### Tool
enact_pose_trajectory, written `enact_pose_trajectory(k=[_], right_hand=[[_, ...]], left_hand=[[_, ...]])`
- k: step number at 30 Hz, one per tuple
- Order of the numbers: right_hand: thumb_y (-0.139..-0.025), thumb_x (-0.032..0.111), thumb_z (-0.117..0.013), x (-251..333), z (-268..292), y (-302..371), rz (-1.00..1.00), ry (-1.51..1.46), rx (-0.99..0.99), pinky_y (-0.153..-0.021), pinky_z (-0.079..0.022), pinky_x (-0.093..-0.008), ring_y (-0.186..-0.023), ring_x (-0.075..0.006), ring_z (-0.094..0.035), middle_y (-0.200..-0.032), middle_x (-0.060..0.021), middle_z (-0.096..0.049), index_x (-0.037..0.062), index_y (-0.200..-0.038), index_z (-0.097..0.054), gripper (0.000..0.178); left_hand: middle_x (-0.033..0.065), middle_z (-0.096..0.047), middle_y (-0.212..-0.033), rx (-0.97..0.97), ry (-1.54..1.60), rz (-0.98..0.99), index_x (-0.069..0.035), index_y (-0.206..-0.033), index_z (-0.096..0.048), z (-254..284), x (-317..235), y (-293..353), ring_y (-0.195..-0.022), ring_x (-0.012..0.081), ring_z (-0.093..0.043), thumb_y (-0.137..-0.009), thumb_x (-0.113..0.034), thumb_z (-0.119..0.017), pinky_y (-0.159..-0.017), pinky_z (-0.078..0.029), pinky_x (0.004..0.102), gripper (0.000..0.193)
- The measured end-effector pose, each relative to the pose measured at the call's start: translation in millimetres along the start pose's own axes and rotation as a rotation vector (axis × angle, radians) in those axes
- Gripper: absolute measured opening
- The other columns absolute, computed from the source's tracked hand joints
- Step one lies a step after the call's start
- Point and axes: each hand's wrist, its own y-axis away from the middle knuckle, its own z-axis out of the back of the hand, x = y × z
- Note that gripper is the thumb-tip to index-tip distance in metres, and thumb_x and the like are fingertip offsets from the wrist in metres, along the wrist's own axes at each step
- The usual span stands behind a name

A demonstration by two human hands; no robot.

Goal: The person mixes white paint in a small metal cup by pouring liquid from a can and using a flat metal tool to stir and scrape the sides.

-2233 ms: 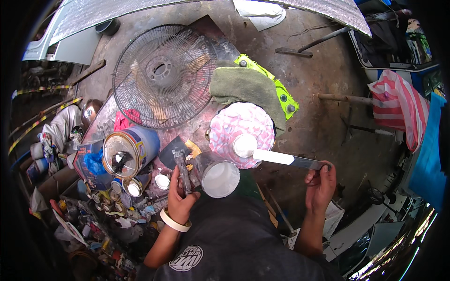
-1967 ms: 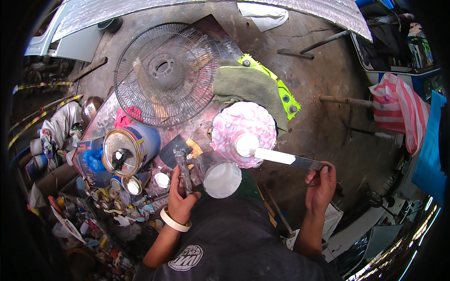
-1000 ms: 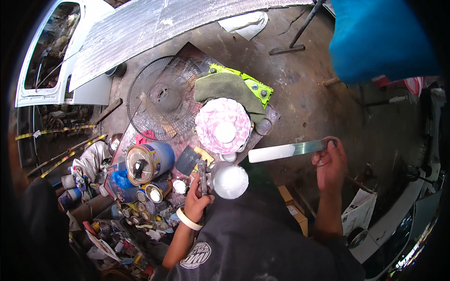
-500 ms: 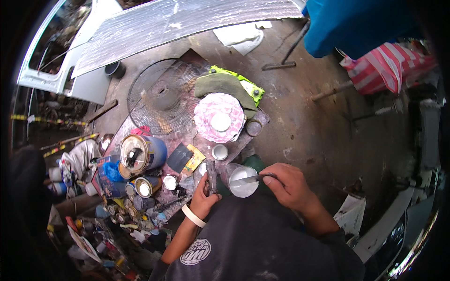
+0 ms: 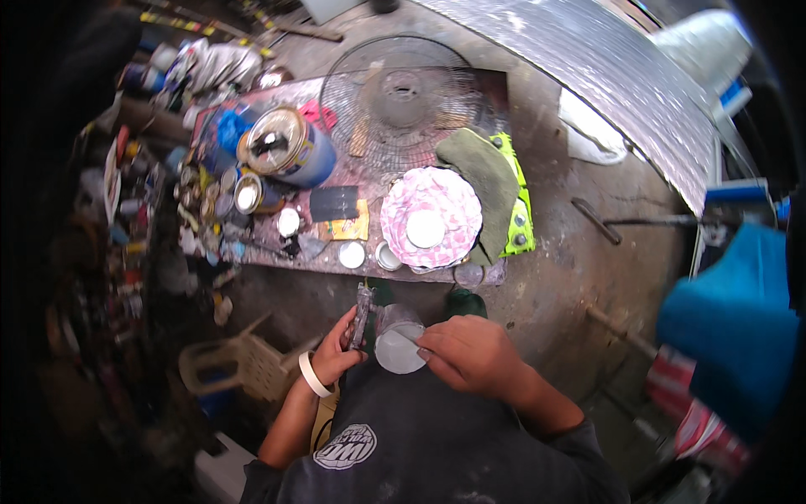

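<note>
Landmark: the small white-filled cup [image 5: 398,347], held close before the person's chest, below the near edge of the cluttered surface [image 5: 277,256]. Left of the cup, the left hand [image 5: 336,353] has its grip clamped on a dark, paint-smeared tool [image 5: 362,307] standing upright just beside the cup. Right of the cup, the right hand [image 5: 470,353] has its grip closed on a thin stirrer [image 5: 410,338] reaching into it. Up beyond the cup lies a pink-patterned round lid [image 5: 431,217].
</note>
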Motion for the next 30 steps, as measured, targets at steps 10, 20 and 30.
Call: enact_pose_trajectory(k=[10,20,30], right_hand=[[-0.075,0.012,-0.077,-48.5,33.3,-4.8,0.160,-0.151,0.366,-0.067,-0.051,-0.0343,-0.078,-0.0216,-0.064,-0.092,-0.0043,-0.064,0.0083,-0.098,-0.065,0.026],[-0.072,0.014,-0.077,-60.2,44.1,-4.4,0.168,-0.217,0.472,-0.069,-0.050,-0.0351,-0.081,-0.0225,-0.064,-0.093,-0.0048,-0.063,0.0083,-0.100,-0.064,0.031],[-0.078,0.017,-0.073,-61.5,29.1,14.6,0.203,-0.205,0.372,-0.070,-0.048,-0.0359,-0.079,-0.0237,-0.061,-0.087,-0.0055,-0.059,0.0090,-0.096,-0.061,0.022]], left_hand=[[0.0059,-0.046,-0.144,-0.184,0.291,-0.067,-0.003,-0.158,-0.017,-87.8,70.8,3.4,-0.120,0.0148,-0.050,-0.076,0.008,-0.058,-0.097,-0.043,0.0277,0.093],[0.0069,-0.046,-0.145,-0.242,0.337,-0.067,-0.006,-0.159,-0.017,-107.0,82.6,-1.6,-0.123,0.0176,-0.053,-0.076,0.005,-0.056,-0.099,-0.046,0.0312,0.091],[0.0064,-0.054,-0.139,-0.248,0.304,-0.095,-0.004,-0.156,-0.026,-98.6,93.7,6.4,-0.122,0.0157,-0.056,-0.078,-0.001,-0.061,-0.100,-0.046,0.0292,0.086]])
